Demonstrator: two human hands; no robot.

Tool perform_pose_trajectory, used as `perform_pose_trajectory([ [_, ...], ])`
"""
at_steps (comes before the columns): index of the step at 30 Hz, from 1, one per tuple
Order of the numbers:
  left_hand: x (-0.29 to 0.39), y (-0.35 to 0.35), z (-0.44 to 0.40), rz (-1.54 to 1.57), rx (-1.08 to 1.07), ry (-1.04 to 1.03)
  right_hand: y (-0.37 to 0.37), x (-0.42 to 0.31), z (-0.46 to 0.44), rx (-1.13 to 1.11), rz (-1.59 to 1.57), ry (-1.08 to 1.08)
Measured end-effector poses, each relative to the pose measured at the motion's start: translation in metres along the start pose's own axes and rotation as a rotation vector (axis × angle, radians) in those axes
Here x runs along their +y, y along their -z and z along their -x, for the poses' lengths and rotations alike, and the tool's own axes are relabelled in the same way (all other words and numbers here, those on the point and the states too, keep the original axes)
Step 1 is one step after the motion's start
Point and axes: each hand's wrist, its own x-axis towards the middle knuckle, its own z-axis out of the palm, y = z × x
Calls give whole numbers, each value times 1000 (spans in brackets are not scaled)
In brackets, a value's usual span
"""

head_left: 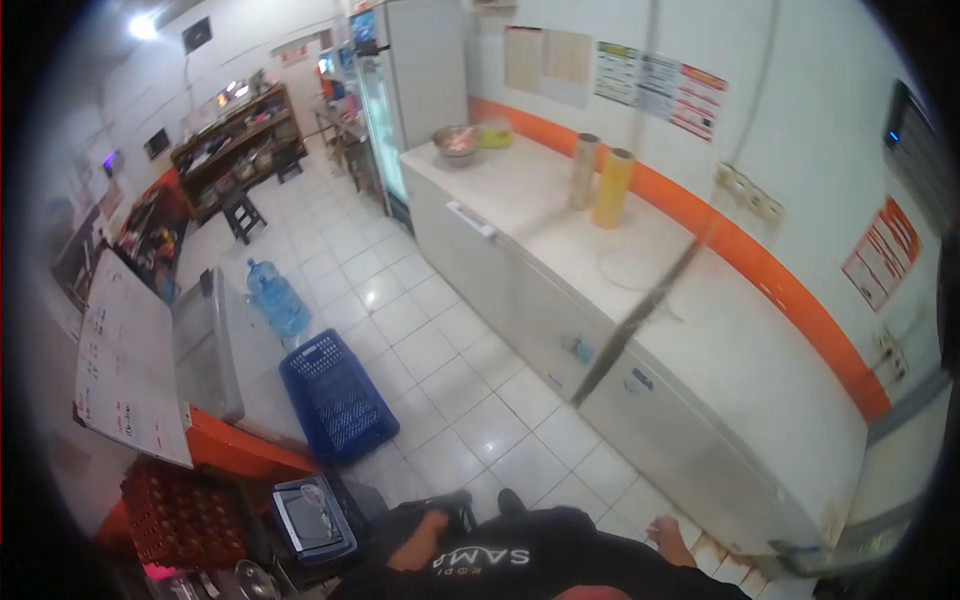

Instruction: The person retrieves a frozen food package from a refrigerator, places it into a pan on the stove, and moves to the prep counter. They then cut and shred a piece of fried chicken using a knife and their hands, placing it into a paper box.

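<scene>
My left hand (430,526) hangs low at my left side, in front of dark clothing and near my dark shoe (461,503); its fingers are too small and blurred to make out. At my right side, my right hand (667,536) hangs with loosely curled fingers apart and nothing visible in it. The white chest freezer (690,450) stands nearest to it. Between my hands is my black shirt (560,545) with white lettering. Left of my left hand sits a blue-grey plastic container (345,540) with a clear item on top.
A blue crate (385,425) and a large water bottle (277,298) are on the tiled floor. A second chest freezer (480,255) carries a metal bowl (456,145) and two wrap rolls (613,190). Red egg trays (185,515) stand lower left; a stool (242,215) is farther back.
</scene>
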Motion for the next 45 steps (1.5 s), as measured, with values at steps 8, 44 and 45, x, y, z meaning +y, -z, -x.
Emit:
perform_pose_trajectory([
  [8, -9, 298, -48, 801, 649, 123, -16, -25, -108, -605, 1326, 1526],
  [44, -667, 620, -134, 1313, 966, 819, -1147, -865, 177, -552, -486, 459],
  [45, -684, 635, -139, 1306, 1006, 833, -1151, -861, 183, -544, -463, 447],
])
